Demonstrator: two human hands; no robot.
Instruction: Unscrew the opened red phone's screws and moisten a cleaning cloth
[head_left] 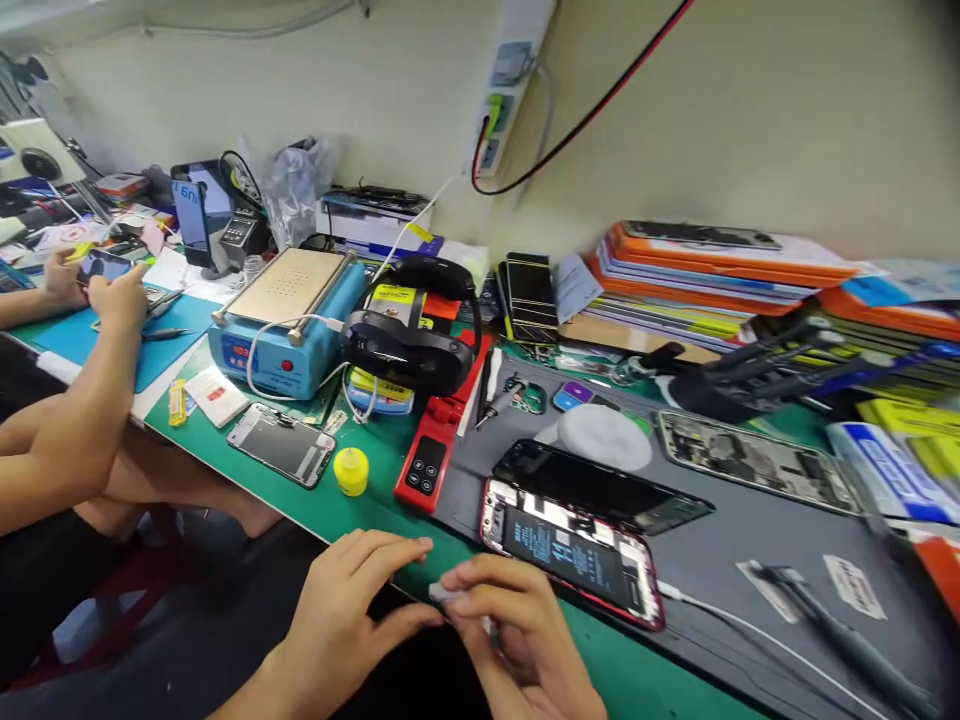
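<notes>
My left hand is at the bench edge, thumb and fingers apart, with nothing between them. Just right of it, my right hand pinches a small whitish piece, too little of which shows to tell its kind. Beyond my right hand lies an opened red-framed phone, its battery and inner parts exposed. Its dark screen is tilted up behind the frame against a round white object. A white cable runs to the phone's right end.
A red device, a yellow bottle and a detached phone screen lie ahead. Behind are a blue heating plate machine and a black headset. At left, another person's hands hold a phone.
</notes>
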